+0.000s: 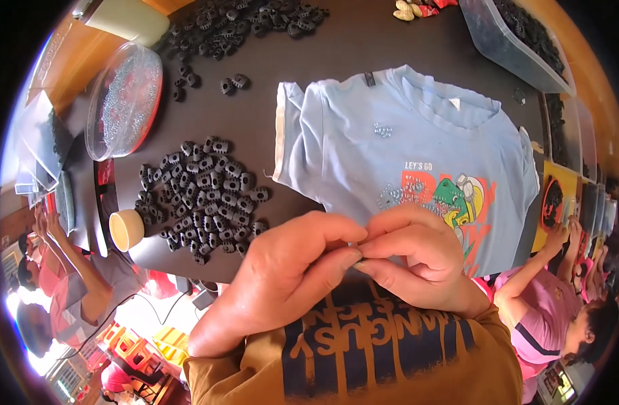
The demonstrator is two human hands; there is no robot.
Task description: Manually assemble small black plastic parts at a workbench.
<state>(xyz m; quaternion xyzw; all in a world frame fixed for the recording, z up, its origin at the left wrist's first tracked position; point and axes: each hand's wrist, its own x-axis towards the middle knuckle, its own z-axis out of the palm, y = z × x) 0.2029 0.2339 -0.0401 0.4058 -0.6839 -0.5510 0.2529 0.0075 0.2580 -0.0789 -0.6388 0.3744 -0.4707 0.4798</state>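
Left hand (286, 270) and right hand (421, 253) both pinching some tiny dark bit (360, 262), black pieces (208, 196) beyond left, blue tee (356, 152) beyond right.

T-shirt (343, 162) right of small parts (213, 196); dish (149, 116) behind them, leftward.

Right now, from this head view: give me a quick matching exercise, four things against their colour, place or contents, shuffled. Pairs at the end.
Things
1. Left hand
2. T-shirt
3. Round dish
4. Round yellow object

Descriptions
A. Beside the nearer heap of black pieces
B. Light blue, spread out on the dark tabletop
C. Fingertips brought close to those of the right hand
D. Clear and red, holding many small shiny bits

Pairs: 1-C, 2-B, 3-D, 4-A
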